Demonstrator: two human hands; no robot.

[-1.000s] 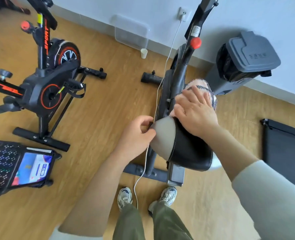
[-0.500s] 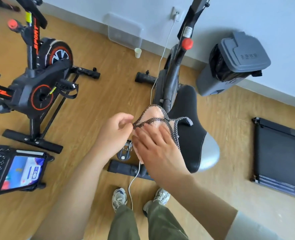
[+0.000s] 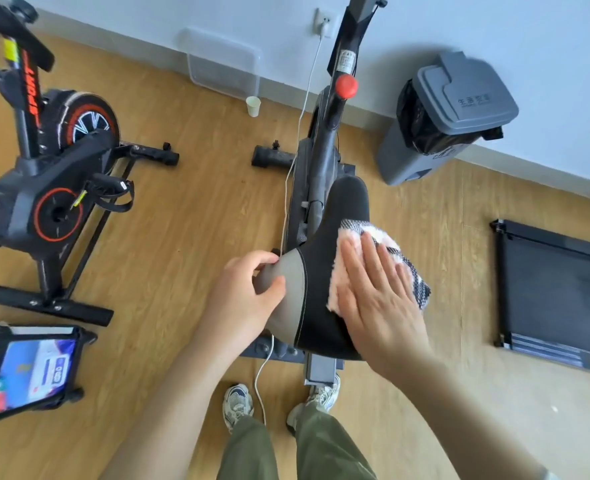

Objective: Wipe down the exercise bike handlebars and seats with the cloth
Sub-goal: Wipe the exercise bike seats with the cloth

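Observation:
A grey exercise bike (image 3: 321,161) stands in front of me, its black seat (image 3: 324,271) with a grey rear edge pointing toward the wall. My left hand (image 3: 248,299) grips the grey left edge of the seat. My right hand (image 3: 376,292) lies flat, fingers spread, pressing a pink cloth (image 3: 385,251) with a black-and-white checked border onto the right side of the seat. The handlebars are out of view at the top. A second bike (image 3: 54,174), black with orange trim, stands at the left.
A grey lidded bin (image 3: 449,116) sits by the wall at right. A black treadmill (image 3: 556,292) lies flat at far right. A paper cup (image 3: 253,106) and clear tub (image 3: 222,64) are by the wall. A white cable (image 3: 293,157) runs from the socket past my shoes. A tablet (image 3: 27,372) is at lower left.
Half a second ago both hands held the cloth bunched at the seat's left. Now my right hand has spread it flat on the seat's right side and my left hand grips the seat edge.

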